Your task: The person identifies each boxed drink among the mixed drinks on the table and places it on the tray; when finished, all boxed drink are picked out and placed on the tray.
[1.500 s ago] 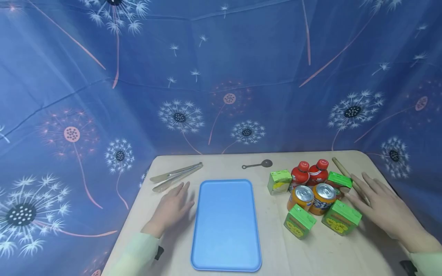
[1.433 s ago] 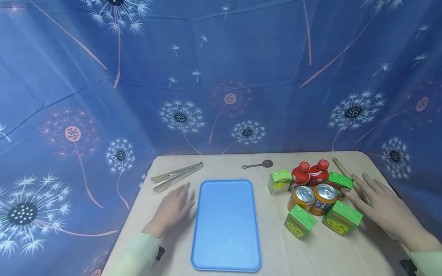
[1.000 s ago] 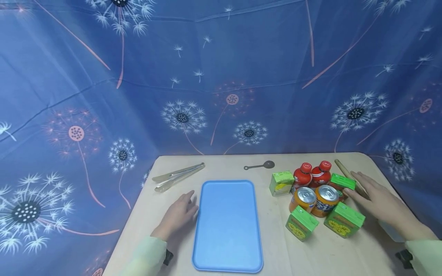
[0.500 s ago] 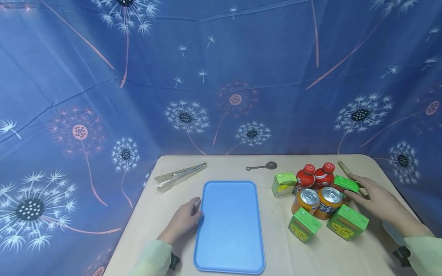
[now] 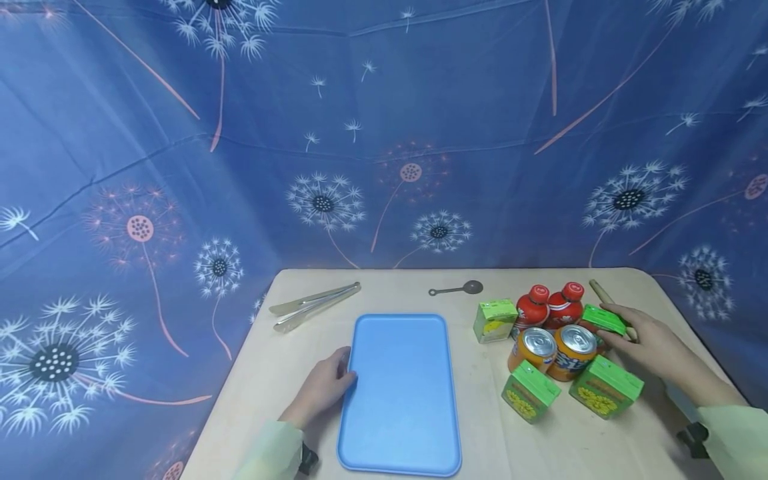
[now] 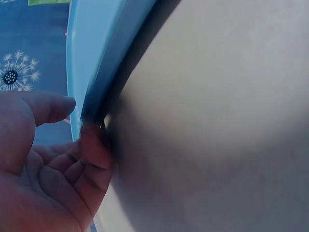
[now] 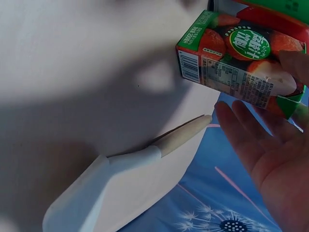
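My left hand is at the left edge of a blue tray. Its thumb lies over the rim and its curled fingers meet the outer edge, as the left wrist view shows. My right hand holds a lychee juice box between thumb and fingers at the back right. The box has a green top and red fruit pictures. It stands beside two red-capped bottles and two orange soda cans.
Two green juice boxes stand in front of the cans, and a lighter green box stands left of the bottles. Metal tongs and a dark spoon lie behind the tray. A wooden-handled spatula lies by my right hand.
My left hand has moved right and toward me, up to the tray's rim, its fingers curling in. My right hand has moved left and closed round the juice box.
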